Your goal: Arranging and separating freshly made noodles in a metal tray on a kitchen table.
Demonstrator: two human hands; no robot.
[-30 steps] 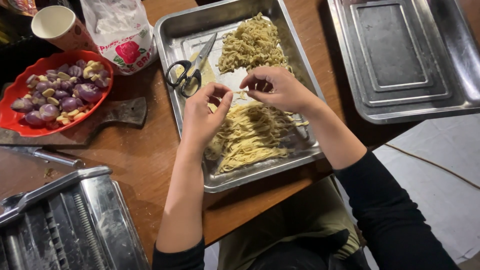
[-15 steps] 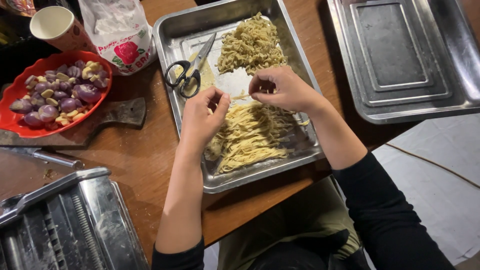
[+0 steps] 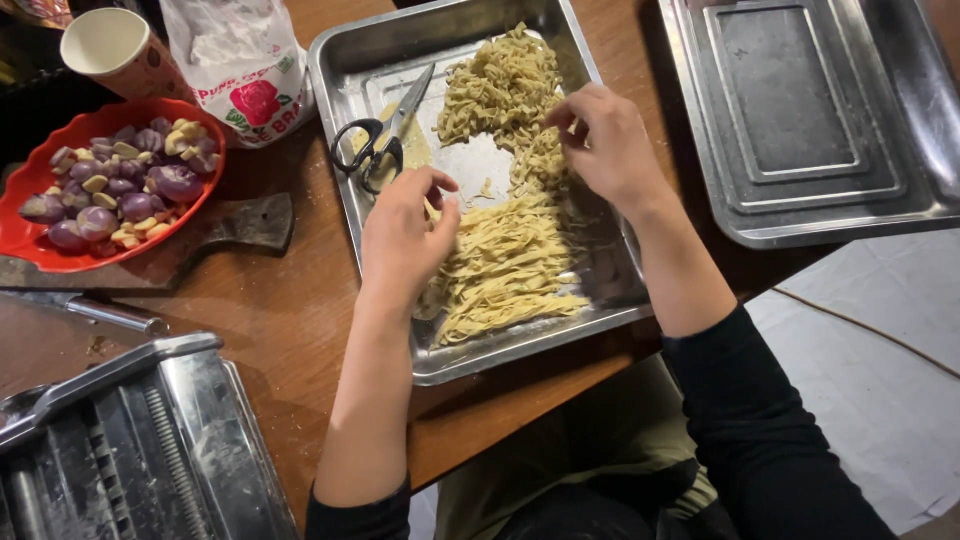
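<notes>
A steel tray point(image 3: 351, 215) on the wooden table holds pale fresh noodles. One loose heap point(image 3: 500, 85) lies at the far end; a flatter bundle of strands point(image 3: 510, 270) lies near me. My left hand point(image 3: 405, 240) rests on the left side of the near bundle, fingers curled and pinching some strands. My right hand point(image 3: 605, 145) is over the middle of the tray, fingertips touching noodles point(image 3: 535, 165) between the two piles. Black-handled scissors point(image 3: 385, 140) lie in the tray's left side, just beyond my left hand.
A red dish of purple onions and garlic point(image 3: 110, 185) sits on a wooden board point(image 3: 240, 225) at left, with a paper cup point(image 3: 115, 50) and a flour bag point(image 3: 245, 65) behind. A metal pasta machine point(image 3: 130, 450) is at lower left. A second steel tray point(image 3: 800, 110) lies at right.
My right hand has moved up the tray from the near bundle toward the far heap. My left hand has stayed at the near bundle's left side.
</notes>
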